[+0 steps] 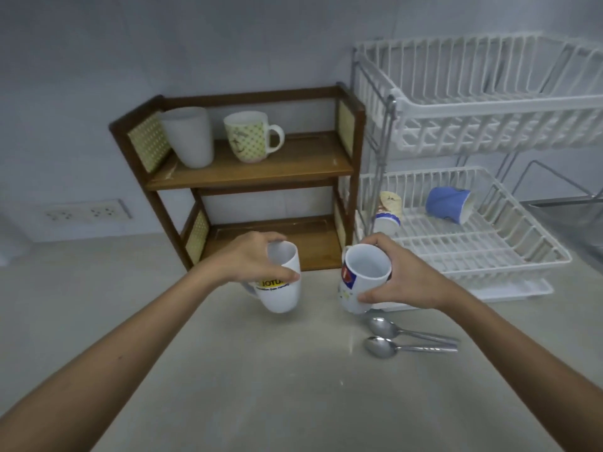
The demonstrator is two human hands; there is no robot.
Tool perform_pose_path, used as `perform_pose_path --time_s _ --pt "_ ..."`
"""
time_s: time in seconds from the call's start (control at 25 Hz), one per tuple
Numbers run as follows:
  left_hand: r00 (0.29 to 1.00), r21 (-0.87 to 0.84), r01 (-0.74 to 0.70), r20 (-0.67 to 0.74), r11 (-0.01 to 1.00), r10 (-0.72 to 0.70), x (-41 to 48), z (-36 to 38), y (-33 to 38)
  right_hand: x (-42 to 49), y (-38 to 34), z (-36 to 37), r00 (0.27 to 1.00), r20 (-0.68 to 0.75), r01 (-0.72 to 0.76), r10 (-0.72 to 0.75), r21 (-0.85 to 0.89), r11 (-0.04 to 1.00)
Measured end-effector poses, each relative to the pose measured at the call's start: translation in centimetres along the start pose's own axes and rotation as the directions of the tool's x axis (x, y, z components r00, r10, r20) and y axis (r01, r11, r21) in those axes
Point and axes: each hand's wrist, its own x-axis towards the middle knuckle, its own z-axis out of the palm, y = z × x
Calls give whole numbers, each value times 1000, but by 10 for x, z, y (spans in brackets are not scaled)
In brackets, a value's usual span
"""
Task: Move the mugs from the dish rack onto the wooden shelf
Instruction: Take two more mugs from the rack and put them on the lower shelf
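My left hand [251,257] grips a white mug with a yellow logo [282,293] by its rim, held above the counter in front of the wooden shelf [251,172]. My right hand [403,278] holds a white mug with a red and blue print [362,278], also off the counter. On the shelf's top board stand a plain white mug [191,137] and a green-patterned mug [249,137]. In the lower tier of the white dish rack [489,252] lie a blue mug [448,205] and a white mug with a blue rim [388,213], both on their sides.
Two metal spoons [408,339] lie on the counter below my right hand. The dish rack's upper tier [489,102] holds nothing. A wall socket strip [86,212] sits left of the shelf. A steel sink edge [567,207] shows at the far right.
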Motion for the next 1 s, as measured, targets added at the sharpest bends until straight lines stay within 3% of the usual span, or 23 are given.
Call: perform_pose_path --time_s 0.16,0.36,0.64,1.0 --pt "986 69 128 -112 989 -120 21 -11 -52 44 -10 56 998 -11 -69 69 -55 996" --pt "960 116 201 -221 973 -172 66 -20 -98 137 -14 98 987 -77 -153 140 -187 971" --pt "951 109 241 -222 964 -213 120 -23 -146 233 1 135 938 -120 -346 324 -334 877" --pt "962 160 244 -166 956 -218 147 -11 -169 268 17 165 860 -151 -510 488 -275 815"
